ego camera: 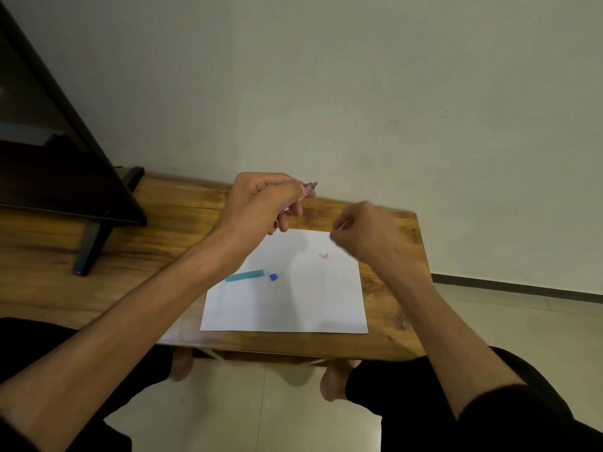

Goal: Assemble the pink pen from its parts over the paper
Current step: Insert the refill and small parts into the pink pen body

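1. Left hand (261, 203): closed round the pink pen barrel (309, 188), raised over the paper (287, 301).
2. Right hand (362, 233): blurred, apparently pinching a thin part (342, 226); align it along the barrel axis.
3. Small pink piece (324, 255) lies on paper.

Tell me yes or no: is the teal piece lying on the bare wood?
No, the teal piece lies on the paper, beside the blue cap.
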